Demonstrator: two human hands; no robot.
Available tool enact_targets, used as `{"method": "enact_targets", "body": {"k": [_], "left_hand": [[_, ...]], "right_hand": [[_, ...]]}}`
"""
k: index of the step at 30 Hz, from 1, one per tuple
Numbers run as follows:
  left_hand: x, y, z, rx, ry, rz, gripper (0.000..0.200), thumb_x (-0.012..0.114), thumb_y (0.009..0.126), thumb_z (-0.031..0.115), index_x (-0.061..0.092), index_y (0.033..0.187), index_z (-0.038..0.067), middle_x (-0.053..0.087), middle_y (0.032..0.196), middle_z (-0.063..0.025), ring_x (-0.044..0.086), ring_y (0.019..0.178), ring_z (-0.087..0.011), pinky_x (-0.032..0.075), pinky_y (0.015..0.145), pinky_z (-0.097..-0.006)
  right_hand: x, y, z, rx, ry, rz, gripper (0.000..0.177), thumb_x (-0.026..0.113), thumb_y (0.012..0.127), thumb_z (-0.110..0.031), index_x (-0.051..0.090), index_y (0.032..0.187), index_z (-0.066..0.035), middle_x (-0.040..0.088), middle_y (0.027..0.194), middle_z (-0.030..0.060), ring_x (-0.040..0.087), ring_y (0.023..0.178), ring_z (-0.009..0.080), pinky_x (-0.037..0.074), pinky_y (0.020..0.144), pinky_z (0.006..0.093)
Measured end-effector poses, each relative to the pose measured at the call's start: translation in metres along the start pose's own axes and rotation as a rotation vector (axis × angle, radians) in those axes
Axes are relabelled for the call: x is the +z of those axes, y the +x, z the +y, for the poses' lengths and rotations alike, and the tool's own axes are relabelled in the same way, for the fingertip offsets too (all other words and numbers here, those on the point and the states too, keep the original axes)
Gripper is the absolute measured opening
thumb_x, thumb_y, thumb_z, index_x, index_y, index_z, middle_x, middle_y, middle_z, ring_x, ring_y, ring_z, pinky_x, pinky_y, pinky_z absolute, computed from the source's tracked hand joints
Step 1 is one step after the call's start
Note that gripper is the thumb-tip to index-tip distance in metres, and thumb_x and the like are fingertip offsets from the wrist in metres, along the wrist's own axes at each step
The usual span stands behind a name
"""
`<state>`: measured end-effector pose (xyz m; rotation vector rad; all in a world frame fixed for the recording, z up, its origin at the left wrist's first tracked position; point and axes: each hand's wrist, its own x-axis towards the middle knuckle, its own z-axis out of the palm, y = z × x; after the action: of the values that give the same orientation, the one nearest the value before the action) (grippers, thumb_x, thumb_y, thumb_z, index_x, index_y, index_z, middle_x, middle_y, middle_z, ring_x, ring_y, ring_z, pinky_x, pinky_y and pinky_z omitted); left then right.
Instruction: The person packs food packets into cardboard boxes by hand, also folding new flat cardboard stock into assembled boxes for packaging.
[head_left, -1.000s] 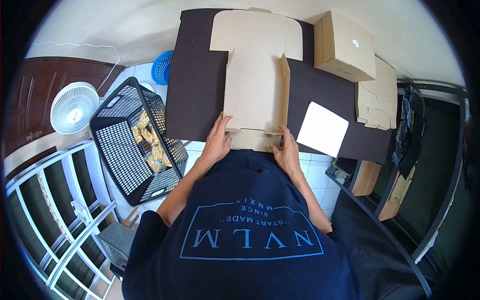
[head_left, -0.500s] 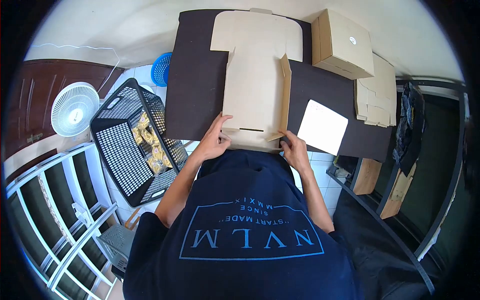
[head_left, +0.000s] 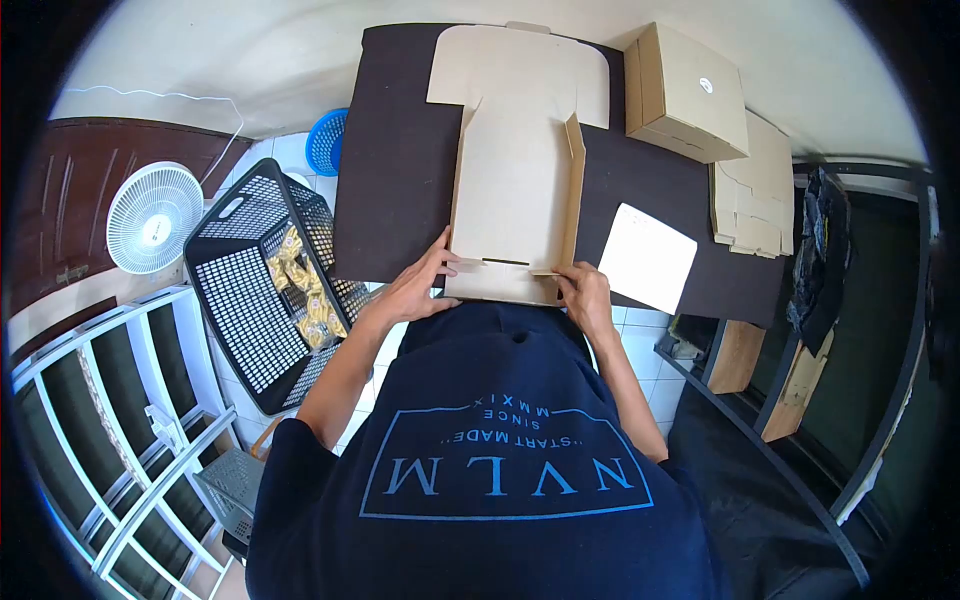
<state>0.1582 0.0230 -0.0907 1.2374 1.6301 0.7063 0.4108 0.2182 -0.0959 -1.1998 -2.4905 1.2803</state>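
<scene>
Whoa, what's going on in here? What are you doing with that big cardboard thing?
A person has both hands on a partly folded cardboard box at the near edge of a dark table. The left hand is at its near left corner, and the right hand holds its near right corner. The right wall stands up, and the wide lid lies open at the far end. A white sheet lies to the right.
</scene>
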Motion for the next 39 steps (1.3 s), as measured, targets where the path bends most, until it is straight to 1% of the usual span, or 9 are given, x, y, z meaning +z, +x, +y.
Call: {"method": "enact_targets", "body": {"k": [5, 10, 13, 19, 23, 26, 29, 33, 39], "left_hand": [[0.01, -0.003, -0.003, -0.068, -0.162, 0.104, 0.091, 0.084, 0.069, 0.011, 0.031, 0.143, 0.02, 0.026, 0.154, -0.0222, 0.058, 0.117, -0.0333, 0.046, 0.102, -0.0415], [0.01, -0.001, -0.006, 0.141, 0.083, 0.141, 0.026, 0.079, 0.075, 0.009, 0.07, 0.099, 0.013, 0.024, 0.155, -0.0218, 0.05, 0.124, -0.0401, 0.047, 0.099, -0.0435], [0.003, -0.004, 0.013, 0.197, 0.3, 0.252, 0.011, 0.078, 0.076, 0.012, 0.069, 0.079, 0.006, 0.022, 0.156, -0.0222, 0.045, 0.129, -0.0394, 0.045, 0.1, -0.0441], [0.001, -0.002, 0.018, 0.169, -0.005, 0.24, 0.01, 0.074, 0.08, 0.012, 0.071, 0.086, 0.005, 0.036, 0.15, -0.019, 0.045, 0.129, -0.0341, 0.042, 0.103, -0.0424], [0.0, 0.01, 0.0, 0.279, 0.3, 0.275, 0.015, 0.067, 0.087, 0.016, 0.064, 0.091, 0.001, 0.051, 0.138, -0.0175, 0.047, 0.126, -0.0371, 0.043, 0.1, -0.043], [-0.001, 0.021, 0.005, 0.189, 0.198, 0.329, 0.021, 0.061, 0.092, 0.019, 0.059, 0.102, 0.0, 0.061, 0.117, -0.0213, 0.055, 0.111, -0.0387, 0.045, 0.093, -0.044], [-0.007, 0.036, 0.018, -0.039, 0.195, 0.379, 0.026, 0.059, 0.093, 0.018, 0.055, 0.112, 0.0, 0.058, 0.11, -0.0232, 0.056, 0.099, -0.0421, 0.045, 0.088, -0.0455], [0.002, 0.05, 0.021, 0.003, 0.223, 0.571, 0.031, 0.061, 0.093, 0.017, 0.052, 0.117, 0.0, 0.058, 0.104, -0.0232, 0.055, 0.094, -0.042, 0.044, 0.084, -0.0465], [0.015, 0.056, 0.01, 0.125, 0.347, 0.709, 0.032, 0.063, 0.09, 0.017, 0.054, 0.116, 0.0, 0.06, 0.1, -0.0184, 0.053, 0.09, -0.036, 0.042, 0.08, -0.0439]], "right_hand": [[-0.001, 0.001, -0.001, 0.042, 0.045, -0.002, 0.017, 0.068, 0.083, -0.011, 0.074, 0.095, -0.001, 0.066, 0.085, 0.0218, 0.064, 0.078, 0.039, 0.051, 0.072, 0.0444], [-0.004, 0.005, -0.003, 0.014, -0.031, -0.037, 0.018, 0.067, 0.084, -0.014, 0.074, 0.096, -0.002, 0.066, 0.083, 0.0209, 0.065, 0.077, 0.0392, 0.051, 0.071, 0.0442], [-0.014, 0.007, -0.02, -0.004, -0.166, -0.078, 0.022, 0.066, 0.086, -0.019, 0.074, 0.097, -0.002, 0.065, 0.087, 0.0217, 0.064, 0.079, 0.0385, 0.051, 0.073, 0.0446], [-0.018, 0.014, -0.023, -0.09, -0.238, -0.1, 0.031, 0.06, 0.093, -0.028, 0.074, 0.099, 0.0, 0.06, 0.093, 0.0228, 0.06, 0.09, 0.0346, 0.049, 0.082, 0.0447], [-0.026, 0.024, -0.021, 0.097, -0.133, -0.193, 0.047, 0.046, 0.1, -0.039, 0.07, 0.108, 0.0, 0.059, 0.092, 0.0225, 0.059, 0.093, 0.0355, 0.047, 0.087, 0.045], [-0.04, 0.027, -0.018, 0.124, 0.074, -0.195, 0.062, 0.028, 0.102, -0.052, 0.055, 0.134, -0.006, 0.06, 0.122, 0.0284, 0.052, 0.123, 0.0442, 0.041, 0.104, 0.0455], [-0.049, 0.033, -0.029, 0.309, 0.123, -0.278, 0.066, 0.027, 0.1, -0.056, 0.045, 0.141, -0.009, 0.058, 0.126, 0.0294, 0.052, 0.122, 0.0459, 0.04, 0.105, 0.0476], [-0.042, 0.029, -0.031, 0.201, 0.072, -0.188, 0.064, 0.049, 0.098, -0.042, 0.029, 0.149, -0.009, 0.063, 0.112, 0.0319, 0.06, 0.11, 0.0474, 0.044, 0.102, 0.0481], [-0.023, 0.013, -0.043, -0.122, -0.116, 0.12, 0.076, 0.076, 0.079, -0.023, 0.039, 0.143, -0.007, 0.044, 0.136, 0.0261, 0.045, 0.126, 0.0414, 0.042, 0.104, 0.0466]]}}
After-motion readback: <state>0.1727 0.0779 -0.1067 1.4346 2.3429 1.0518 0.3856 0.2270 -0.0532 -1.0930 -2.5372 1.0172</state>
